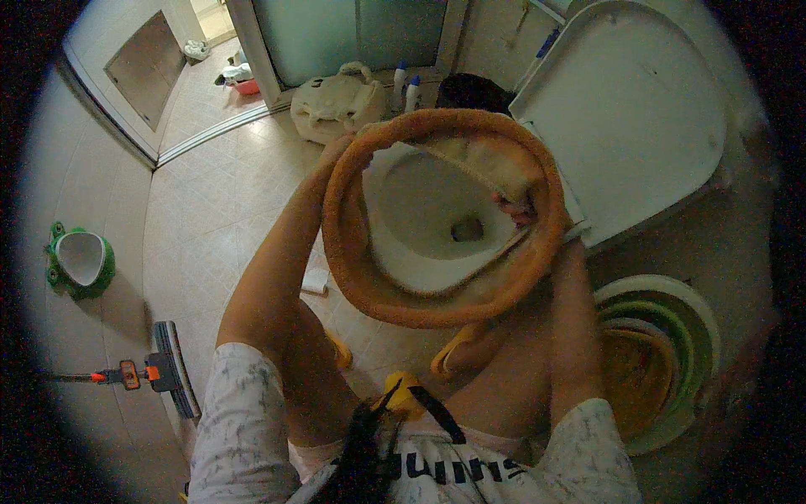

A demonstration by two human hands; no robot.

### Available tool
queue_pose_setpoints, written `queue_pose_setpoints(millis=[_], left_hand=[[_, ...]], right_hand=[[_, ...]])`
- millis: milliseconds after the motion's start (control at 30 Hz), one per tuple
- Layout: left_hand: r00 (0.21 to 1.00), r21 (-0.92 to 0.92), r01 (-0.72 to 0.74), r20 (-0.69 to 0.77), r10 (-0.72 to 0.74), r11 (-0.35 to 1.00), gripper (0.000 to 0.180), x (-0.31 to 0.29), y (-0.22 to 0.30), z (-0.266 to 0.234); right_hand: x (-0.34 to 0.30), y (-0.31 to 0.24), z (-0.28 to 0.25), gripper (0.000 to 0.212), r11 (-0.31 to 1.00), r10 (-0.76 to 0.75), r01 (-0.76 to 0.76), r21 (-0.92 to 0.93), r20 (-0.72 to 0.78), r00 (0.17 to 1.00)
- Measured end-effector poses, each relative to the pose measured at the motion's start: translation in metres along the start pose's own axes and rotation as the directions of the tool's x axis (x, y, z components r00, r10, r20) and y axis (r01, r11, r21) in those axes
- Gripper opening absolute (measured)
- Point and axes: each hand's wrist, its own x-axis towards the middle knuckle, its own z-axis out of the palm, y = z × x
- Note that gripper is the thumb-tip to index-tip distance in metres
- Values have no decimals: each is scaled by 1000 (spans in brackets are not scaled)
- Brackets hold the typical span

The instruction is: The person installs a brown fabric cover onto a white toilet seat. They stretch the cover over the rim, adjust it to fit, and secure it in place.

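Observation:
An orange plush toilet seat cover (441, 317), ring-shaped with a paler underside, is stretched between my hands above the white toilet bowl (403, 260). At the ring's upper left, my left hand (342, 144) is closed on the outer edge, its fingers mostly hidden by the fabric. My right forearm passes beneath the cover on the right side. Through the opening, the bent fingers of my right hand (518, 210) show against the cover's inner edge, gripping it. The bowl's drain hole lies below, seen through the ring.
The raised toilet lid (625, 109) leans at right. Stacked basins (655, 361) stand beside my right leg. Beyond the toilet are a pale bag-like item (336, 105), white bottles (411, 92) and a black bin (474, 91). A green child's urinal (81, 260) and a floor-cleaner head (174, 370) are at left.

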Motion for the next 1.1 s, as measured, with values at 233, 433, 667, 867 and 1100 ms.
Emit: queue_pose_setpoints(millis=[233,433,667,867,1100], left_hand=[[992,530,113,-15,-124,841,42,9,5,-34],[972,594,235,-128,-199,770,39,11,-5,-43],[985,645,166,-66,-162,746,22,32,-8,-27],[961,101,267,50,-273,958,33,45,-1,-26],[910,-160,415,63,-410,896,27,64,-1,6]], right_hand=[[55,32,-23,18,924,-123,78,-375,-98,988],[97,44,-21,22,699,-441,168,-695,-235,866],[108,39,-28,31,527,-513,19,-850,-301,804],[129,54,-42,20,651,-429,-6,-759,-374,822],[141,78,-73,24,609,-460,-218,-763,-563,686]])
